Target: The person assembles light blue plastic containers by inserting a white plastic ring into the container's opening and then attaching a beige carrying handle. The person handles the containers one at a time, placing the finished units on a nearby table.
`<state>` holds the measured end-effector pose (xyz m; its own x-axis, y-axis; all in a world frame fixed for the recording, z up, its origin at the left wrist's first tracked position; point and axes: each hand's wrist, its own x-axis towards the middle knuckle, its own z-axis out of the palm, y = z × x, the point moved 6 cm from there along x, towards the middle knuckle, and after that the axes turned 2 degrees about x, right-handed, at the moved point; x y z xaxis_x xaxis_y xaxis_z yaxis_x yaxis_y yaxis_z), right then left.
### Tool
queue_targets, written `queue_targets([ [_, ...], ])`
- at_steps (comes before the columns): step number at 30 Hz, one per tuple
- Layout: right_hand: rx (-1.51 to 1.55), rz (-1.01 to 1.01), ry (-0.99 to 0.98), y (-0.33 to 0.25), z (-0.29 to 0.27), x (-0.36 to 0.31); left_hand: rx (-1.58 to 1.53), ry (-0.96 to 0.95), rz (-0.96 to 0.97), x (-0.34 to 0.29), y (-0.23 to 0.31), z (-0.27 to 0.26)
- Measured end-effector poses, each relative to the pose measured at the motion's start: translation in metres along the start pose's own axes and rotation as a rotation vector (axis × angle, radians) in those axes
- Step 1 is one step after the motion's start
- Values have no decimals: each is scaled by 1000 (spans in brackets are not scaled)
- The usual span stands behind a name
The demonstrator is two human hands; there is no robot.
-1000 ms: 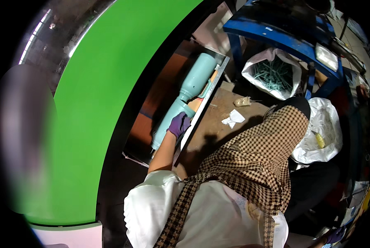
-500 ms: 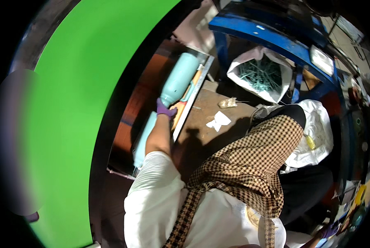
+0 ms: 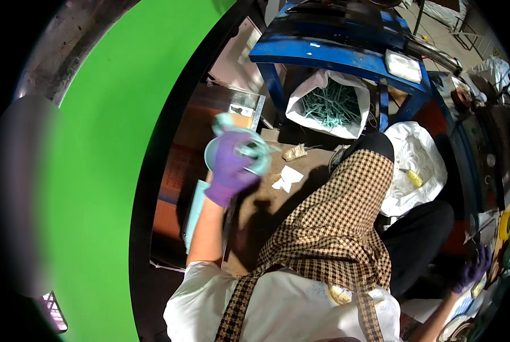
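The blurred teal vessel (image 3: pixel 261 162), clasped by the gloved left hand (image 3: pixel 230 165), was above the drawer (image 3: pixel 259 108), round end toward the camera, long axis foreshortened. Another teal piece (image 3: pixel 194 215) lay lengthwise inside. One white sack (image 3: pixel 298 106) held green strips (image 3: pixel 332 105); a second sack (image 3: pixel 437 181), pale strips (image 3: pixel 410 157). The right hand (image 3: pixel 474 269) had its fingers spread.

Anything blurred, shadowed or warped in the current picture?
Head view: the left hand and the pale teal container it holds are smeared, probably by motion; head view: dark shadows fall on the brown floor; head view, left rim: a greyish shape is out of focus; head view: edges of the green surface bow from fisheye distortion.
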<state>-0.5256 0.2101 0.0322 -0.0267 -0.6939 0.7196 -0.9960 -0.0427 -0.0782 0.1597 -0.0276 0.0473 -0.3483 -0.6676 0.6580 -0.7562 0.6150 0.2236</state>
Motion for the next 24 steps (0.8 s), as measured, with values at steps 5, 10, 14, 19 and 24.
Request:
queue_targets([
  [5,549,-218,-298,-238,88,52,-442,54,250,34,142,44],
  [10,818,-210,-298,-355,125,83,-178,15,112,37,169,70],
  [14,894,-33,-371,-366,142,77,-144,-30,-64,25,181,85],
  [19,898,45,-598,-359,160,48,-105,-186,-8,15,196,97],
  [24,1064,146,-672,-354,171,34,-218,-111,212,6,213,94],
])
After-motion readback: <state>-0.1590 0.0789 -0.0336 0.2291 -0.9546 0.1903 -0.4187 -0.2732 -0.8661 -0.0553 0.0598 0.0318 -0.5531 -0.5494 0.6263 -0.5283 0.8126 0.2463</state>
